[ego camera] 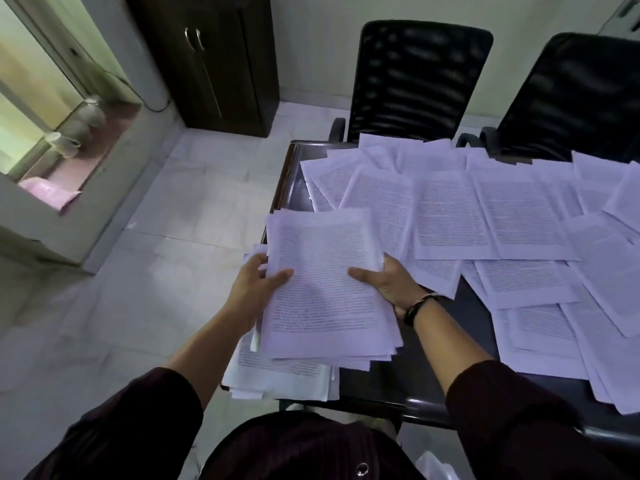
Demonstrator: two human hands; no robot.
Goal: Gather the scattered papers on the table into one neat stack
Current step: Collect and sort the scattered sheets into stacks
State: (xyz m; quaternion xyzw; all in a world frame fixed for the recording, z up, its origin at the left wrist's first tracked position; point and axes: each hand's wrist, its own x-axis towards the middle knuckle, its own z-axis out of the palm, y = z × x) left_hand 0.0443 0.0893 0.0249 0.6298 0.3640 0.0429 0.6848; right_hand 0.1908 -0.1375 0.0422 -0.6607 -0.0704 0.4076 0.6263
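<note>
You hold a thick bundle of printed sheets [325, 285] between both hands above the near left corner of the dark table [391, 382]: your left hand [252, 285] grips its left edge with the thumb on top, and your right hand [388, 278], with a dark wristband [417, 308], grips its right edge the same way. Under the bundle, a smaller pile of sheets [277, 372] lies at that corner, overhanging the table's left edge. Farther across the table, scattered papers [502, 216] overlap loosely up to its far edge, where two black mesh chairs [415, 81] stand.
</note>
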